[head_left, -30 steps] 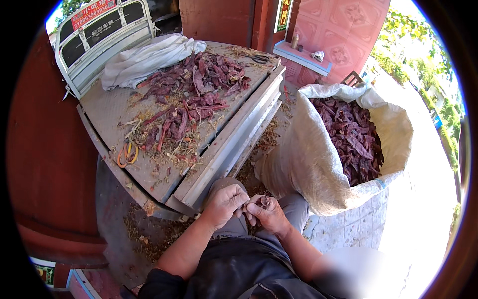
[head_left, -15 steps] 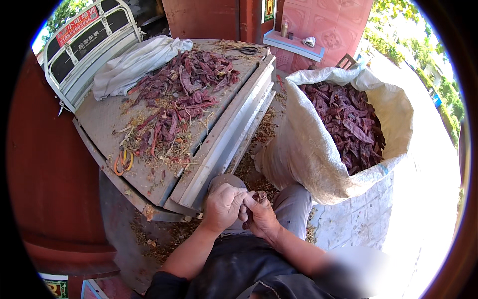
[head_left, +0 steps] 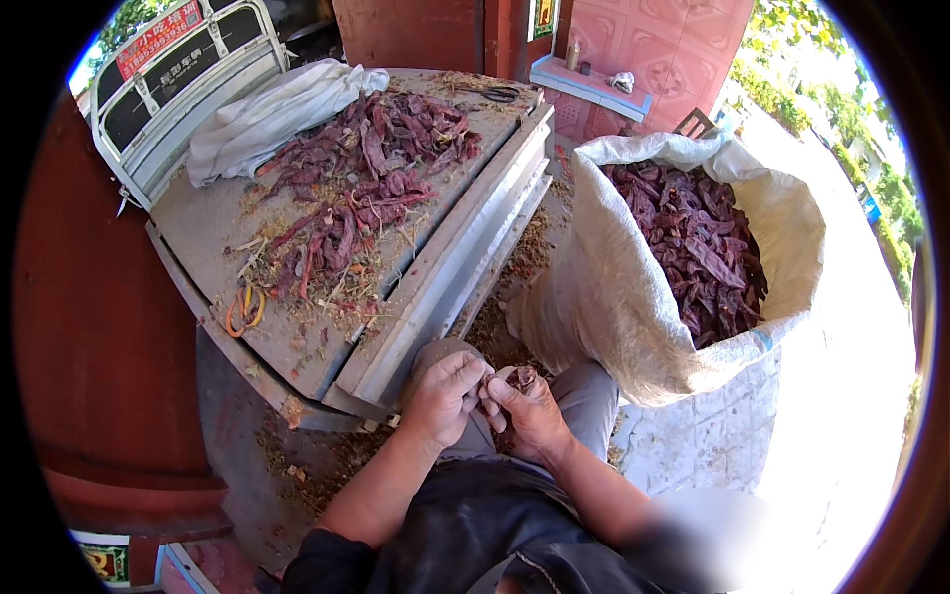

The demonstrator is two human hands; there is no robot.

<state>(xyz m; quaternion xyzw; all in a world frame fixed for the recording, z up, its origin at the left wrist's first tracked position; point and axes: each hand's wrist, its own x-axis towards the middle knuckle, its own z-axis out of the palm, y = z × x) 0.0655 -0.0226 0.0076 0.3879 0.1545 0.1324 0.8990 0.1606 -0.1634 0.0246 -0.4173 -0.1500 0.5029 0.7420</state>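
Observation:
Low over my lap, my right hand (head_left: 534, 418) is closed around a dark red dried chili pepper (head_left: 522, 378), whose wrinkled end shows above the fingers. My left hand (head_left: 442, 398) meets it at the fingertips, thumb and forefinger pressed together in a pinch. What lies in that pinch is hidden. Ahead of me, a loose heap of dried chili peppers (head_left: 381, 148) is spread on a grey truck bed (head_left: 297, 356) among straw-coloured bits. To the right, a big white woven sack (head_left: 618, 297) stands open, holding many dried chili peppers (head_left: 693, 257).
Scissors with orange and yellow handles (head_left: 245, 312) lie near the bed's left edge; dark-handled scissors (head_left: 498, 94) lie at its far corner. A crumpled white sack (head_left: 272, 114) rests by the metal rack (head_left: 183, 94). A pink tiled wall (head_left: 653, 49) with a small ledge (head_left: 594, 84) stands behind.
Both hands stay together over my lap, and my left fingers have shifted slightly against the right ones. The view has tilted a little; the heap and sack look the same.

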